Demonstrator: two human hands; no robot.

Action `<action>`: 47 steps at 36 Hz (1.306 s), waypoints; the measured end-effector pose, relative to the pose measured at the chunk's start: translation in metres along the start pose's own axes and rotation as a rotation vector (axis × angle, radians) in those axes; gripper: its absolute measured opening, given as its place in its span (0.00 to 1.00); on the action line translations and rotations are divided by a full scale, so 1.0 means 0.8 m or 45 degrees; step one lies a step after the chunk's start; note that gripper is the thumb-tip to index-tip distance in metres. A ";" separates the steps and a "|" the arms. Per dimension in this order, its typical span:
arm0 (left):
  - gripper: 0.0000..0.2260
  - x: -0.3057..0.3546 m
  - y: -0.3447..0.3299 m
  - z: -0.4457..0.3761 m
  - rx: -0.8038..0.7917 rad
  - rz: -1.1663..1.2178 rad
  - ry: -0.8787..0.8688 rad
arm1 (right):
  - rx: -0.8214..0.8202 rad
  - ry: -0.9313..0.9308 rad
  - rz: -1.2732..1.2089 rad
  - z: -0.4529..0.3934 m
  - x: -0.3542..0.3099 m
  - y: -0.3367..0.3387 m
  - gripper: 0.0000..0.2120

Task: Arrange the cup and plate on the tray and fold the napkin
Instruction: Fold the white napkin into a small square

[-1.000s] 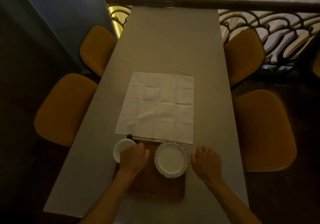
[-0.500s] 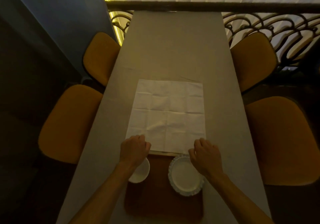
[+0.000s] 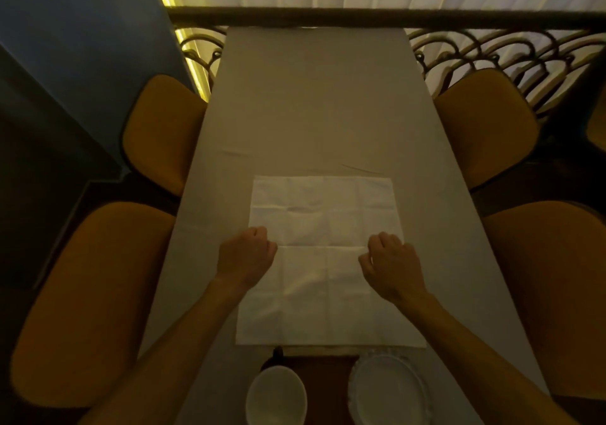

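Cup (image 3: 276, 395) and plate (image 3: 388, 392) sit side by side on the dark tray (image 3: 328, 388) at the near edge of the desk (image 3: 314, 96) — that part looks done. Napkin (image 3: 323, 260) lies flat and fully open just beyond the tray; folding not yet begun. Left hand (image 3: 246, 254) rests curled on the napkin's left edge, right hand (image 3: 390, 265) curled on its right edge (an actual pinch on the cloth can't be confirmed — fingertips are tucked under).
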State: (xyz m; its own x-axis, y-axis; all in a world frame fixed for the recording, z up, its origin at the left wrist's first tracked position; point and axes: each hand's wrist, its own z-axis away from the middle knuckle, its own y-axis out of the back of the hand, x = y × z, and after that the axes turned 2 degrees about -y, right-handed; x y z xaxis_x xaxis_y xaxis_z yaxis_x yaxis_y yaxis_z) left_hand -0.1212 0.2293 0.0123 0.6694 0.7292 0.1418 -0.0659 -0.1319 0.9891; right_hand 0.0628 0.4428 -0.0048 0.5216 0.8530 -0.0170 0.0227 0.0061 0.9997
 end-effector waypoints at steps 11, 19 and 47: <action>0.09 -0.011 -0.045 -0.091 0.102 -0.227 -0.230 | -0.049 0.088 0.023 -0.091 0.029 -0.038 0.08; 0.09 -0.030 -0.089 -0.168 -0.008 -0.092 -0.105 | -0.049 0.118 0.070 -0.173 0.070 -0.077 0.09; 0.05 -0.089 -0.139 -0.285 -0.261 0.411 0.253 | -0.204 -0.028 -0.107 -0.305 0.156 -0.126 0.10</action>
State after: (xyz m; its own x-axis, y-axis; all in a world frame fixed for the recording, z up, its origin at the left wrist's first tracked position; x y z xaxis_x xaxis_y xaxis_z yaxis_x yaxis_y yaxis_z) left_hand -0.3306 0.3452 -0.0987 0.4361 0.7903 0.4304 -0.4074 -0.2530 0.8775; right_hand -0.0824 0.6762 -0.1036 0.5422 0.8344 -0.0989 -0.0686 0.1613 0.9845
